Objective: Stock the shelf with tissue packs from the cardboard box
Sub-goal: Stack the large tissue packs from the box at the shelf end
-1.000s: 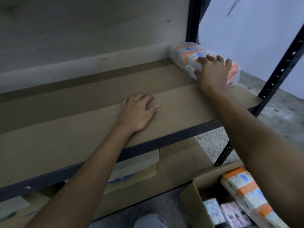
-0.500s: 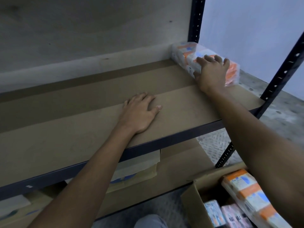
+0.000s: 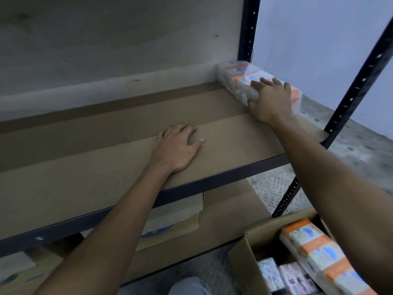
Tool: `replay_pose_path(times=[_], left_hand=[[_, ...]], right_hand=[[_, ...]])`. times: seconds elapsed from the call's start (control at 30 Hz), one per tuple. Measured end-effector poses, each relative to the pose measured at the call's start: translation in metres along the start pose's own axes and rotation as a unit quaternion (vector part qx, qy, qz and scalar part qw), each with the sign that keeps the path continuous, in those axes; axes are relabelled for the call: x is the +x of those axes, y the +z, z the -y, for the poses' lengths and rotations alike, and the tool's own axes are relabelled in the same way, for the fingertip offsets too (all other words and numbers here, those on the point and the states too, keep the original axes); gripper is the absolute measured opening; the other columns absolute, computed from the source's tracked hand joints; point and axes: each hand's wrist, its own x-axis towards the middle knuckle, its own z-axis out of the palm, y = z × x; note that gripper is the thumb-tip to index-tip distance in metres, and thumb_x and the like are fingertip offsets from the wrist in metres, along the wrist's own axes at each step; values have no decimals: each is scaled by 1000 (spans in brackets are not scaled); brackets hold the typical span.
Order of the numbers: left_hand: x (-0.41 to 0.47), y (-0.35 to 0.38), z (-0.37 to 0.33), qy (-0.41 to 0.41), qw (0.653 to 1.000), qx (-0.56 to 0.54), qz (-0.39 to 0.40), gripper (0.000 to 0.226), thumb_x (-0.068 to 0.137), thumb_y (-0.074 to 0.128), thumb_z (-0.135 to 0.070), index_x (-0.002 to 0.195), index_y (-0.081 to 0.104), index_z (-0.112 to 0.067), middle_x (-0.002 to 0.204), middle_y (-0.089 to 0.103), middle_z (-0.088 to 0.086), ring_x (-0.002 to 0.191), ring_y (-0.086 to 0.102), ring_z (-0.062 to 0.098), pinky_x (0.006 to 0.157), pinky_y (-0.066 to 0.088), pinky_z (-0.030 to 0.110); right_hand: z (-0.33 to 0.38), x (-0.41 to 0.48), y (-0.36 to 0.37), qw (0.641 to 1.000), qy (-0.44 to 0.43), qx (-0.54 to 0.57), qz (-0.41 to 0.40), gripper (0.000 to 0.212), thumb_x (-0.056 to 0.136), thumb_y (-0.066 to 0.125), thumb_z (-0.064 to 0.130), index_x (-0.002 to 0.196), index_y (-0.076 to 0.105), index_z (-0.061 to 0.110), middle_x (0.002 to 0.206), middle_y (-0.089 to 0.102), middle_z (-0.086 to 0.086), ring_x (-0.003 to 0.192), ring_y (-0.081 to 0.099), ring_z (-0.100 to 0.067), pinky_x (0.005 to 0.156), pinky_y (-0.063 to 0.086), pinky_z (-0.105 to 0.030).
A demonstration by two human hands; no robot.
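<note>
A long orange-and-white tissue pack point(image 3: 236, 74) in clear wrap lies at the right end of the brown shelf board point(image 3: 85, 167), its far end against the back wall. My right hand point(image 3: 271, 101) clasps its near end, fingers over the top and thumb down the left side. My left hand point(image 3: 177, 147) lies flat and open on the middle of the board, holding nothing. At the lower right an open cardboard box point(image 3: 244, 258) holds another long orange-and-white pack point(image 3: 314, 250) and smaller blue point(image 3: 270, 273) and pink packs point(image 3: 295, 277).
Black perforated posts stand at the shelf's back right point(image 3: 248, 28) and front right point(image 3: 357, 88). A lower shelf point(image 3: 223, 211) carries flattened cardboard. Grey floor lies to the right, and my knee point(image 3: 187, 286) shows at the bottom edge.
My right hand stays on the shelf pack and has slid slightly along it. The left hand has not moved from the board.
</note>
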Motion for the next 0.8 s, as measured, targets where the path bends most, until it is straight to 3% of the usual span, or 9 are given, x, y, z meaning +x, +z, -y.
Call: replay_pose_path(times=[0.23, 0.4, 0.5, 0.67, 0.8], left_hand=[[-1, -2, -2, -4, 1000, 0, 5, 56, 94, 36, -57, 143, 38, -32, 155, 29, -3, 143, 24, 18, 115, 14, 42], [-6, -6, -6, -1, 1000, 1, 7, 56, 95, 34, -56, 143, 39, -28, 155, 30, -1, 142, 26, 20, 114, 16, 42], [-12, -10, -10, 3, 1000, -9, 9, 54, 96, 36, -52, 142, 42, -24, 154, 33, 1, 141, 29, 22, 115, 19, 41], [-31, -12, -23, 60, 994, -87, -4, 43, 95, 48, -41, 133, 54, -20, 143, 48, 2, 131, 43, 22, 111, 30, 35], [-54, -6, -60, 147, 980, -126, -51, 39, 94, 53, -32, 131, 55, -19, 141, 50, 0, 134, 40, 19, 113, 25, 32]], right_hand=[[-8, -16, -13, 999, -18, 21, 24, 53, 91, 52, 37, 140, 43, 21, 150, 39, -10, 140, 27, -34, 115, 11, -54], [-15, -38, -27, 998, -28, 34, 43, 56, 89, 55, 33, 142, 41, 21, 150, 38, -11, 140, 29, -34, 111, 25, -53], [-20, -57, -34, 994, -35, 83, 69, 58, 88, 56, 30, 143, 40, 20, 152, 34, -13, 142, 26, -33, 115, 24, -48], [-27, -101, -56, 987, -27, 144, 69, 49, 89, 53, 26, 138, 49, 20, 149, 40, -7, 137, 36, -25, 113, 30, -36], [-37, -152, -73, 988, -22, 139, 62, 43, 90, 57, 28, 132, 53, 24, 140, 51, -1, 125, 50, -23, 105, 37, -36]])
